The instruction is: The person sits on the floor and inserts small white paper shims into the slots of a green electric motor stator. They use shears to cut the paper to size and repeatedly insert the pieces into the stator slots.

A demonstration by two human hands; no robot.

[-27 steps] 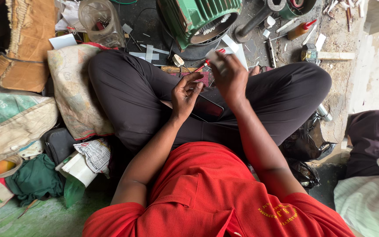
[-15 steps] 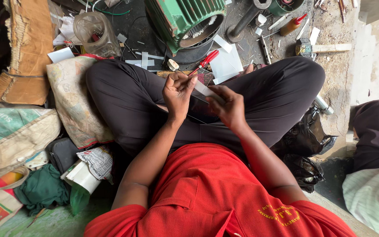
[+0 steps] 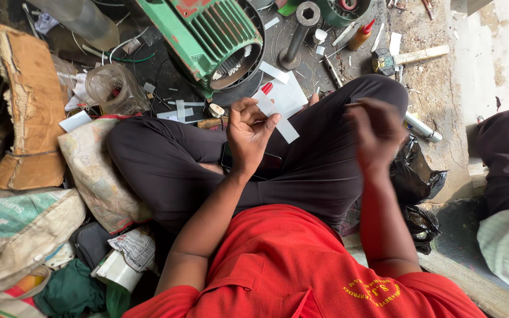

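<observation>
White strip pinched in the left hand, over the lap.

White strip (image 3: 279, 120) is held by its upper end between the thumb and fingers of the left hand (image 3: 248, 132), and its lower end sticks out free. The right hand (image 3: 377, 131) is blurred; its grip cannot be told. Open room is left between both hands. The green motor (image 3: 216, 35) is near, just past the knees.

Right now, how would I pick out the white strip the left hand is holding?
Start at the big green ribbed motor housing at top centre. Below it, the left hand pinches a narrow white paper strip over the black-trousered lap. Unlike the loose white scraps on the floor, it is held in the fingers.
</observation>
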